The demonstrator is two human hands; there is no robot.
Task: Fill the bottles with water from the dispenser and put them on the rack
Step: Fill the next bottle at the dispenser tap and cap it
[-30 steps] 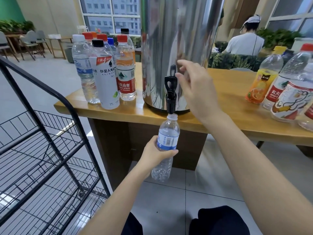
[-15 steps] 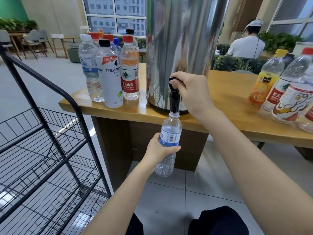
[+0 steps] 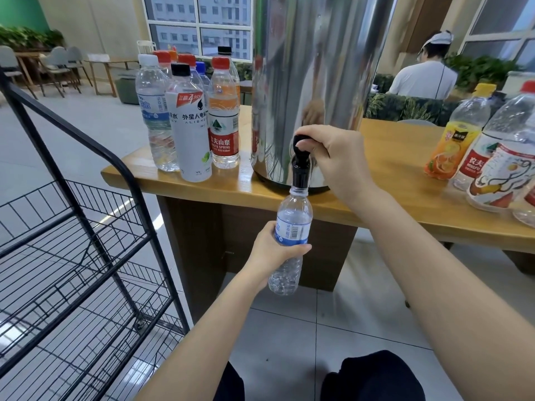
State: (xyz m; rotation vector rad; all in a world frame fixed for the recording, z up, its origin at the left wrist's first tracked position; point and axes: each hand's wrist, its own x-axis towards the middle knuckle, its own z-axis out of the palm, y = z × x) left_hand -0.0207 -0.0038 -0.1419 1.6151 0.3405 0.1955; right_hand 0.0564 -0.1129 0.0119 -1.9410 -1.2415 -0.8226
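With the left hand [image 3: 272,251] gripping the uncapped water bottle [image 3: 292,227] at its label, mouth directly under the black tap [image 3: 301,175] at 6 o'clock on the steel dispenser [image 3: 312,82], and the right hand [image 3: 337,157] curled over the tap lever [image 3: 298,140], any sideways drift of the mouth risks a spill.

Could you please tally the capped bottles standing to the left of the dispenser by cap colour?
Red caps: 3
Black caps: 2
White cap: 1
Blue cap: 1
Orange cap, mostly hidden: 1
Total: 8 bottles left of the dispenser
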